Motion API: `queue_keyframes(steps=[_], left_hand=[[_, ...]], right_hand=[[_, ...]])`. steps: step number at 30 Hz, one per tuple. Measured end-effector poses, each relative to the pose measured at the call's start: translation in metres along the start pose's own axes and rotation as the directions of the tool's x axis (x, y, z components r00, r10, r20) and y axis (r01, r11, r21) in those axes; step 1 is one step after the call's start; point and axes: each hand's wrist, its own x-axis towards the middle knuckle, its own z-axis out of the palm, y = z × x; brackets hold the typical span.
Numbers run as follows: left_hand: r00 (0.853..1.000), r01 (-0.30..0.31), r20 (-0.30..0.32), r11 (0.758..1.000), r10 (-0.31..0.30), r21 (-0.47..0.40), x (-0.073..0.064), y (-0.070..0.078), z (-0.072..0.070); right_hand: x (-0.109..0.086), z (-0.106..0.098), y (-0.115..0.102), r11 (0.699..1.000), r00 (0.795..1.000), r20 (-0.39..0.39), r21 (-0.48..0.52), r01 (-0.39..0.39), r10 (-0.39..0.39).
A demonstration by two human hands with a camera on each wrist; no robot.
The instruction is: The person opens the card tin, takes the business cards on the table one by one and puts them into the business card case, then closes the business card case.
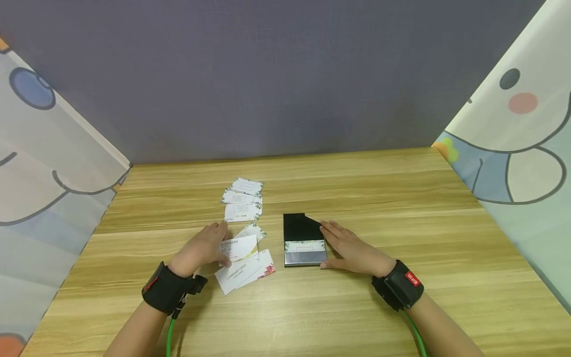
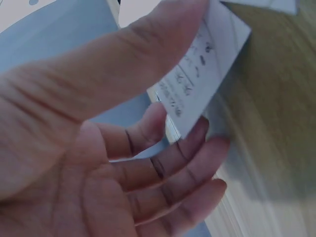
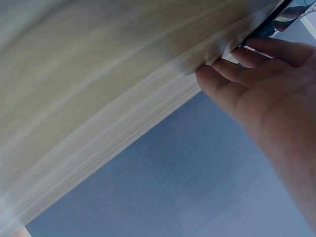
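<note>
My left hand [image 1: 206,246] pinches a white business card with a gold curve [image 1: 243,246], its thumb on the printed face. In the left wrist view that business card [image 2: 197,74] slants past the thumb, with the fingers behind it. Beneath lie white cards with red flowers [image 1: 245,271] and a leaf-patterned card [image 1: 252,231]. My right hand [image 1: 350,250] rests at the right side of an opened black-and-silver card case [image 1: 305,258], fingers fairly straight and thumb by the near corner. A leaf-edged card [image 1: 305,246] shows inside the case. In the right wrist view, the right fingertips [image 3: 205,74] touch the tabletop.
Several leaf-patterned cards [image 1: 241,212] lie overlapped farther back on the wooden table [image 1: 379,188]. A grey panel [image 1: 285,79] stands along the back edge, with cartoon-printed sheets [image 1: 522,148] at both sides. Green cables [image 1: 415,332] run from both wrist bands.
</note>
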Motion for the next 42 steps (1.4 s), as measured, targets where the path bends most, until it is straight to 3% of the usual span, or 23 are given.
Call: queue_keyframes(steps=[5,9,14,19,29,37,42], left_hand=[[1.000,-0.005,-0.028,0.997,0.003,-0.073,0.001,0.000,-0.003],[0.995,-0.062,-0.084,0.994,0.054,-0.085,0.000,0.001,-0.008],[0.976,-0.147,-0.176,0.985,0.129,-0.092,-0.001,0.007,-0.011],[0.957,-0.193,-0.236,0.977,0.168,-0.086,0.004,0.015,-0.010],[0.938,-0.284,-0.239,0.951,0.251,-0.118,0.016,0.043,0.001],[0.907,-0.365,-0.267,0.924,0.326,-0.112,0.026,0.063,0.008],[0.897,-0.400,-0.254,0.908,0.362,-0.120,0.032,0.077,0.012]], right_hand=[[0.000,-0.001,-0.001,1.000,1.000,0.000,0.001,-0.001,0.001],[0.000,-0.002,-0.001,1.000,1.000,0.002,0.004,-0.003,0.003],[0.000,-0.002,-0.001,1.000,1.000,0.002,0.002,-0.005,0.005],[0.000,-0.001,-0.001,1.000,1.000,0.006,0.006,-0.006,0.006],[-0.001,-0.001,-0.002,1.000,1.000,-0.012,-0.002,0.013,-0.013],[0.000,-0.001,-0.001,1.000,1.000,-0.007,0.001,0.003,-0.003],[0.000,0.001,0.001,1.000,1.000,-0.004,0.001,-0.006,0.006]])
